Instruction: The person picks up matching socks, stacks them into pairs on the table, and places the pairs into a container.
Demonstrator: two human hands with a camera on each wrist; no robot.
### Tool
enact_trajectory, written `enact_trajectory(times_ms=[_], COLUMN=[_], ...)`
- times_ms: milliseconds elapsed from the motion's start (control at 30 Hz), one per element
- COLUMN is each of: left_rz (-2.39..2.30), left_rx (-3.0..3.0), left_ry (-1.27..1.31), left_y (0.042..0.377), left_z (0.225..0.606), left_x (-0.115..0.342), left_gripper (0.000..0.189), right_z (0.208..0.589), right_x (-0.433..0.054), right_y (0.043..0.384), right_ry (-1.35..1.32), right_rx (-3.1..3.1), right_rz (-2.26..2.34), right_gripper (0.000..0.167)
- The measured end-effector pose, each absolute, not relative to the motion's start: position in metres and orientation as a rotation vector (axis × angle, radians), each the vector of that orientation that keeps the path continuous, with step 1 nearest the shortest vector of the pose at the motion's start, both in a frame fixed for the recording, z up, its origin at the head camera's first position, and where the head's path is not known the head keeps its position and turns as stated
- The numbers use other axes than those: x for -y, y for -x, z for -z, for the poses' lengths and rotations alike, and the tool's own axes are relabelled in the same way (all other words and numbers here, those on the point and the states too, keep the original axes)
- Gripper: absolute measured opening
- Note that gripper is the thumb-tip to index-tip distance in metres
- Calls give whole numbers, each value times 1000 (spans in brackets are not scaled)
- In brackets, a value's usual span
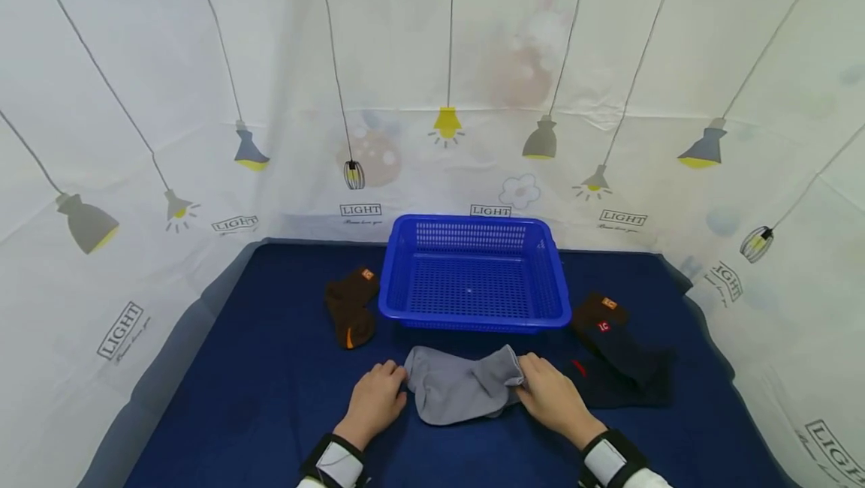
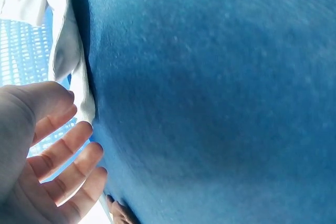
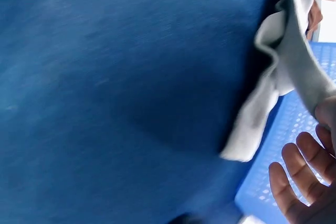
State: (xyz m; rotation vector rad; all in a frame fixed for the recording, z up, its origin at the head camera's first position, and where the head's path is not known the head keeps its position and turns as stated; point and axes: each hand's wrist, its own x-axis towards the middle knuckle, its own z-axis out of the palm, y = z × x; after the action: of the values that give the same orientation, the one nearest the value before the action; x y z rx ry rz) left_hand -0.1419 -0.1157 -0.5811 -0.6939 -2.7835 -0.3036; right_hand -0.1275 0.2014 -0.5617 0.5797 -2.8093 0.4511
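Note:
A grey sock lies across the front middle of the dark blue cloth. At its right end my right hand pinches the opening between thumb and index finger. The right wrist view shows this sock running up to the thumb, while another grey sock part hangs lower; whether that is a second sock I cannot tell. My left hand is beside the sock's left end. Its fingers are loosely bent, with the fingertips close to the grey fabric and no grip visible.
Behind the grey sock stands a blue plastic basket with nothing visible inside. A brown sock lies to its left. On the right lie another brown sock and dark socks with red labels. A lamp-patterned white curtain surrounds the table.

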Motion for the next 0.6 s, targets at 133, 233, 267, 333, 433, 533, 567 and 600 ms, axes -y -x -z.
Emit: enact_trajectory(times_ms=[133, 233, 267, 333, 433, 533, 567, 600], left_rz=[307, 317, 317, 309, 296, 288, 287, 283], left_rx=[2800, 2802, 2802, 2804, 2795, 2770, 2761, 2754], left_ry=[710, 728, 733, 740, 747, 758, 764, 771], left_y=[140, 138, 138, 138, 138, 138, 138, 138], left_z=[579, 578, 578, 578, 577, 576, 575, 574], left_x=[111, 110, 109, 109, 108, 107, 107, 106], left_gripper=[18, 18, 18, 17, 16, 17, 17, 17], right_z=[569, 574, 575, 579, 583, 587, 587, 588], right_x=[-217, -227, -230, -236, -243, -248, -249, -250], right_y=[123, 119, 118, 115, 112, 111, 111, 111], right_ry=[-537, -494, -484, -467, -453, -441, -439, -439], right_rx=[2851, 2885, 2895, 2908, 2920, 2923, 2917, 2906], right_rz=[-431, -421, -416, -405, -377, -360, -359, -359], right_gripper=[30, 33, 33, 32, 28, 24, 23, 23])
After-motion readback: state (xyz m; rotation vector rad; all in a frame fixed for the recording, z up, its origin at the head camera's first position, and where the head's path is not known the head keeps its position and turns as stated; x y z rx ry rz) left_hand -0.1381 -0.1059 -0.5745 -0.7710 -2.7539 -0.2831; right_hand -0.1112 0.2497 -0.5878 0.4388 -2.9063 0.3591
